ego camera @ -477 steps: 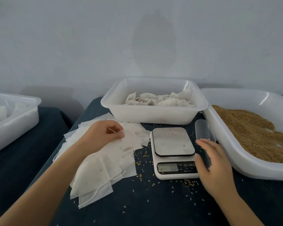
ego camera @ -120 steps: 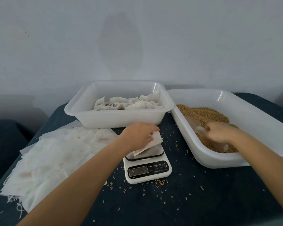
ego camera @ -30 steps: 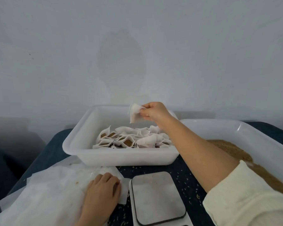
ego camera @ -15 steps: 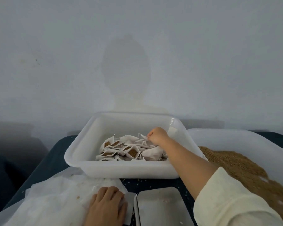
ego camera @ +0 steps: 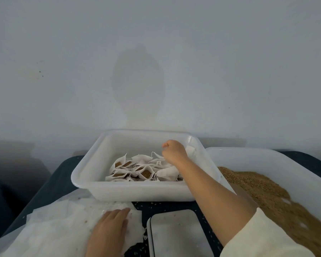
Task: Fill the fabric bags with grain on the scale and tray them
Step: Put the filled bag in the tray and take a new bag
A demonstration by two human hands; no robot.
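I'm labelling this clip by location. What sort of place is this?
Probably a small hand-packing workstation: a tray of filled bags, a bin of loose grain, a scale and a stack of empty fabric bags against a bare wall.

Right hand (ego camera: 174, 152) curled, left hand (ego camera: 109, 230) flat.

A plain packing workstation, not a home kitchen. I face a bare grey wall (ego camera: 156, 52). On the dark table (ego camera: 59, 175) sit white plastic bins (ego camera: 137, 191), bulk grain (ego camera: 267, 191), a scale (ego camera: 174, 234) and stacked empty fabric bags (ego camera: 54, 229).
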